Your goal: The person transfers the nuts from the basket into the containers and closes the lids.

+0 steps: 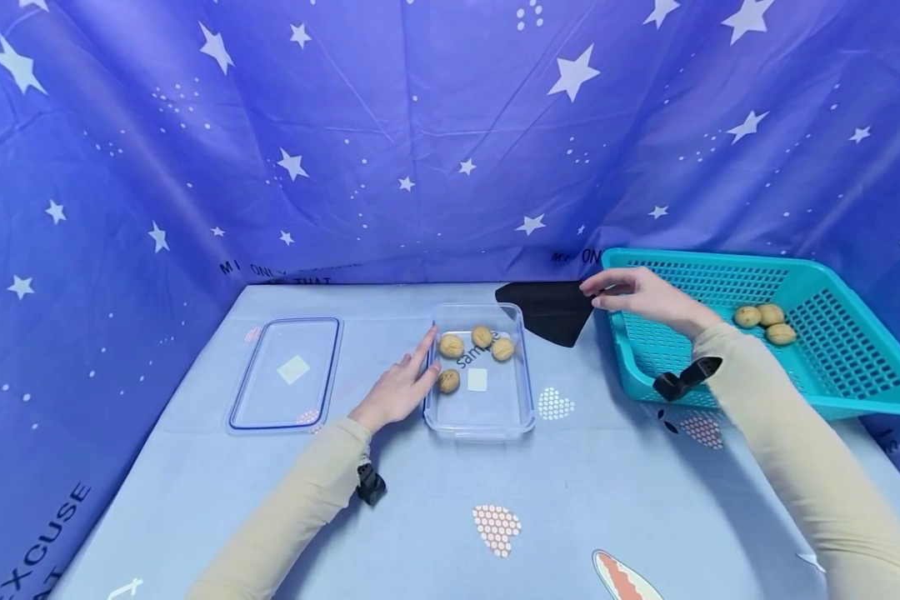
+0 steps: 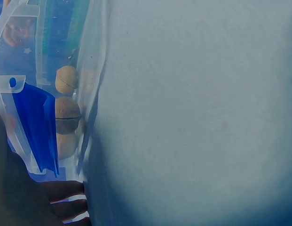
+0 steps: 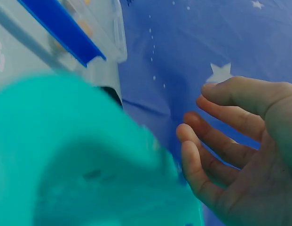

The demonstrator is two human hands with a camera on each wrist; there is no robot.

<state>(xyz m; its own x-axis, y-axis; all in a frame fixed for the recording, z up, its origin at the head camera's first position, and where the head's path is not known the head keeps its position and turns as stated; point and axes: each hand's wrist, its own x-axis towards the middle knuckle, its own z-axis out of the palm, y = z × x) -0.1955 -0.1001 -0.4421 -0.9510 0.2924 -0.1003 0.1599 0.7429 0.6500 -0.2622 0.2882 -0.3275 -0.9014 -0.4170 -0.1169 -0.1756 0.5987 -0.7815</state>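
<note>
A clear plastic container [image 1: 521,398] sits mid-table with several walnuts [image 1: 482,337] in it. My left hand [image 1: 401,385] rests flat against its left wall, fingers straight; in the left wrist view the fingertips [image 2: 66,197] touch the container wall [image 2: 91,70] with walnuts [image 2: 67,80] behind it. My right hand [image 1: 633,293] hovers over the left rim of a teal basket [image 1: 855,379], fingers relaxed and holding nothing. The right wrist view shows those fingers [image 3: 216,141] apart above the blurred basket rim [image 3: 89,155]. Three walnuts [image 1: 765,321] lie in the basket.
The container's clear lid [image 1: 288,373] with a blue edge lies flat to the left. A black piece [image 1: 547,310] lies between container and basket. A blue star-patterned cloth forms the backdrop and walls. The table's cloth has printed patches near the front.
</note>
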